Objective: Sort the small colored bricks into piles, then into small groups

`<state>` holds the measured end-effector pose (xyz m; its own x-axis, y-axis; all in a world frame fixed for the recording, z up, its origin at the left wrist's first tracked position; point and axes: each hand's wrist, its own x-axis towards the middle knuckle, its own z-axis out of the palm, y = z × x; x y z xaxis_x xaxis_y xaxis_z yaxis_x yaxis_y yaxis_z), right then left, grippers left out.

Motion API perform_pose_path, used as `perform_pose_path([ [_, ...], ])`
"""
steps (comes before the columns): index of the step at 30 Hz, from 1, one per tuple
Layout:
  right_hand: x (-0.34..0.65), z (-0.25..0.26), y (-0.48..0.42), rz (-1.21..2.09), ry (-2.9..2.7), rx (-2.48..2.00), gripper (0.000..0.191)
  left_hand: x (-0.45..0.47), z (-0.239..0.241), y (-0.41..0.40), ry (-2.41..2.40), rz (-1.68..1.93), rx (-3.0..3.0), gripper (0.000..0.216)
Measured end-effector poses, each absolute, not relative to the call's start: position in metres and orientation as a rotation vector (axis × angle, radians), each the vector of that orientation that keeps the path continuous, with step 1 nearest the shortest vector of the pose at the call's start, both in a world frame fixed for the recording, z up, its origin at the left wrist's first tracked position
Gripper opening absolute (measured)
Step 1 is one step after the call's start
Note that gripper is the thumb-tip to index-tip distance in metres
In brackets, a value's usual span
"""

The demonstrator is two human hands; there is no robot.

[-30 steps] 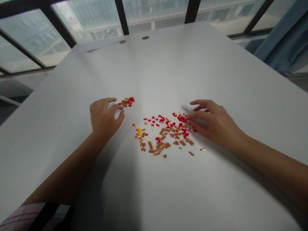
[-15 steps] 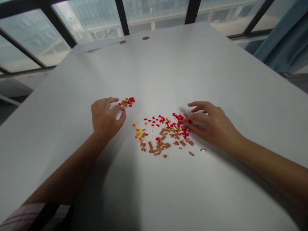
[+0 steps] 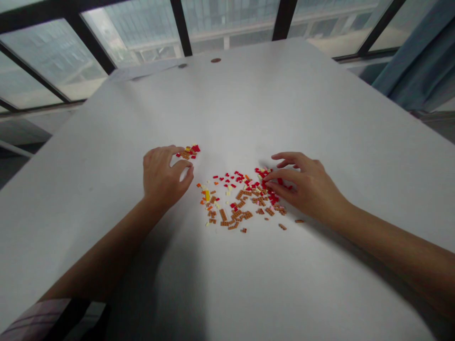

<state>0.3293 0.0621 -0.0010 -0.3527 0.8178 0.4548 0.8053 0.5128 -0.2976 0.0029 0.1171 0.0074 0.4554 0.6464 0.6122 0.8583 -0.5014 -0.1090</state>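
The white table (image 3: 241, 109) bears loose bricks (image 3: 222, 215); whether left hand (image 3: 161, 175) or right hand (image 3: 307, 184) pinches any, I cannot tell.

We record: building bricks (image 3: 237, 215), brown, red, orange, yellow, pink; desk (image 3: 249, 109), white; sleeve (image 3: 39, 318), pale pink with dark lines, black and white bands; curtain (image 3: 412, 66), grey-blue.

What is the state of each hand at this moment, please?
Left hand: curled beside the small brick pile; whether it pinches anything cannot be told.
Right hand: curled at the red bricks; whether it grips one cannot be told.
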Motion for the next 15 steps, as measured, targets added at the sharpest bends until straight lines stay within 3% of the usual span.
perform_pose_path([
  [15,0.322,0.006,0.056,0.068,-2.134,-1.35,0.012,0.037,0.022,0.081,-1.185,-0.783,-2.519,0.006],
])
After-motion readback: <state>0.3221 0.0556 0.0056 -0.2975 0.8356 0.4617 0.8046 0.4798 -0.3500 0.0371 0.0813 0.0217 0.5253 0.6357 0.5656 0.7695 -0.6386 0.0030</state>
